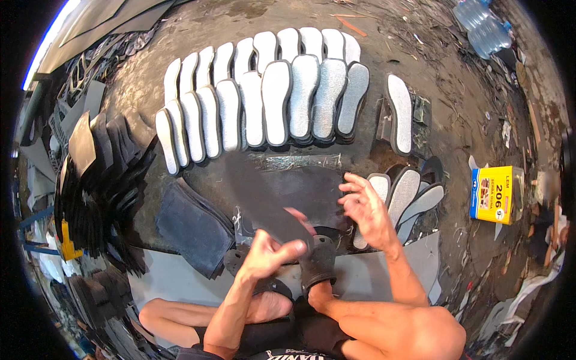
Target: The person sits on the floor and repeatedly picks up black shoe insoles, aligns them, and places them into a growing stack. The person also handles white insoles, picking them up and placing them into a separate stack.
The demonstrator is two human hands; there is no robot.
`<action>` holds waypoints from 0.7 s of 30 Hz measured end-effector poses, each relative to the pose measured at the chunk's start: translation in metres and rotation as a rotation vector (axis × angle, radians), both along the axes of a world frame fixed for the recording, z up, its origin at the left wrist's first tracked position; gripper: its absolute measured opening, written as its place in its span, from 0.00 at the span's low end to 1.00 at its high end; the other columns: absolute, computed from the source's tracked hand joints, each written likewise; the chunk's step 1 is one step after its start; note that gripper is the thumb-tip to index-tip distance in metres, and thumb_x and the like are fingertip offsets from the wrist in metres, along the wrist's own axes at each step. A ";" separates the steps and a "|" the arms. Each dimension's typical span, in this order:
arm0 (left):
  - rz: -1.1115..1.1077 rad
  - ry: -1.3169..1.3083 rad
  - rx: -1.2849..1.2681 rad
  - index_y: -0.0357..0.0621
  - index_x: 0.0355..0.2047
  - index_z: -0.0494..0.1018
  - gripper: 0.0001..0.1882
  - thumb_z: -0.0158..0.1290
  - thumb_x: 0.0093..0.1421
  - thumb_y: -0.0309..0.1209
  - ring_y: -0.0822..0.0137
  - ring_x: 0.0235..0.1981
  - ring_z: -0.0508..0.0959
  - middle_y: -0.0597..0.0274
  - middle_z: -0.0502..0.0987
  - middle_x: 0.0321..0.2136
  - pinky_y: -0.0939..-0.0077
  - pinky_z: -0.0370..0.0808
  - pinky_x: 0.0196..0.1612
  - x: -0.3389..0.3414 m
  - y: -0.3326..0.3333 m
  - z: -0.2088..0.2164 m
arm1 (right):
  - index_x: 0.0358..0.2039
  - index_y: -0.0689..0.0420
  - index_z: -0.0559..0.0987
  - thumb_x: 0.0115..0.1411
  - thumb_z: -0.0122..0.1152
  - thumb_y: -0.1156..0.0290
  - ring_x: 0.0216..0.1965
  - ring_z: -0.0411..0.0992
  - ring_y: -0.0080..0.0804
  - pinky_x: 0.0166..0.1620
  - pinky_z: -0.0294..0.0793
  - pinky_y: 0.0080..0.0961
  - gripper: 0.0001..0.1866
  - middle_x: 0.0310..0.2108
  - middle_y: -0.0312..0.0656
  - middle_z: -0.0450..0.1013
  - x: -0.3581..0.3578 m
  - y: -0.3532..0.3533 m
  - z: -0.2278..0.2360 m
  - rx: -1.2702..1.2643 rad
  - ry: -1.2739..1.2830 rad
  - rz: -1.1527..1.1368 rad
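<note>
My left hand [267,257] grips the heel end of a long black shoe sole [264,207], thumb on top. The sole tilts up and away to the left, its far end blurred. To the right, my right hand [373,217] is raised with fingers spread and nothing in it. Beneath the hands lies a dark sheet [309,186] on a low work surface. Beside my right hand, several grey-white fleecy insoles with dark edges [403,193] overlap in a loose pile, partly hidden by that hand.
Rows of white-topped soles [276,105] stand beyond the work surface. One white sole [399,114] lies apart on a dark block. Stacked dark sheets [195,225] and upright dark pieces [102,180] are at left. A yellow tin [495,195] and clear bottle [486,30] are at right.
</note>
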State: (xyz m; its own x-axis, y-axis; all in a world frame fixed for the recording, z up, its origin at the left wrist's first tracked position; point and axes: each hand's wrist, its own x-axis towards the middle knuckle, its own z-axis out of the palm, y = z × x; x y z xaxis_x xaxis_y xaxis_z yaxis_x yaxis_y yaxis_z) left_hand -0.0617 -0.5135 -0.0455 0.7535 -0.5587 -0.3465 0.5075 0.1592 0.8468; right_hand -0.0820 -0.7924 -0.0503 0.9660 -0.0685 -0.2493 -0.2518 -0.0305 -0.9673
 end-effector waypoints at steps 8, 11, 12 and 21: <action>-0.161 0.143 0.180 0.41 0.67 0.75 0.24 0.63 0.74 0.35 0.71 0.35 0.81 0.63 0.83 0.38 0.70 0.81 0.45 -0.028 0.053 0.008 | 0.64 0.59 0.76 0.78 0.64 0.60 0.50 0.74 0.17 0.57 0.74 0.21 0.21 0.49 0.33 0.79 -0.040 -0.006 0.003 0.189 0.062 0.088; 0.242 -0.172 0.432 0.40 0.66 0.76 0.21 0.60 0.76 0.33 0.68 0.46 0.81 0.62 0.83 0.49 0.73 0.79 0.49 0.002 0.057 -0.034 | 0.68 0.57 0.74 0.79 0.60 0.68 0.53 0.76 0.22 0.58 0.77 0.24 0.20 0.53 0.34 0.79 -0.059 -0.036 -0.017 0.218 0.134 -0.103; 0.222 -0.570 0.691 0.40 0.66 0.75 0.22 0.60 0.73 0.27 0.58 0.52 0.81 0.54 0.81 0.53 0.67 0.78 0.56 0.020 0.052 -0.033 | 0.68 0.56 0.74 0.79 0.59 0.70 0.53 0.76 0.23 0.59 0.77 0.26 0.20 0.53 0.35 0.78 -0.064 -0.043 -0.028 0.360 0.102 -0.211; 0.280 -0.858 0.982 0.42 0.57 0.80 0.23 0.61 0.60 0.15 0.46 0.57 0.78 0.49 0.74 0.56 0.56 0.76 0.61 0.060 0.038 -0.101 | 0.74 0.53 0.69 0.78 0.63 0.66 0.44 0.79 0.15 0.46 0.83 0.19 0.27 0.49 0.29 0.79 -0.078 -0.076 -0.038 0.378 0.188 -0.159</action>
State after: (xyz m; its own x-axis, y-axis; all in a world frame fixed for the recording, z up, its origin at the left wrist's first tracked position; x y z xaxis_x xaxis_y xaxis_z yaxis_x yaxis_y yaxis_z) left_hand -0.0019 -0.4757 -0.1460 0.9817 -0.1439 0.1251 -0.1900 -0.6861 0.7023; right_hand -0.1599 -0.8680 -0.0878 0.8865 -0.0827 -0.4552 -0.3969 0.3696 -0.8401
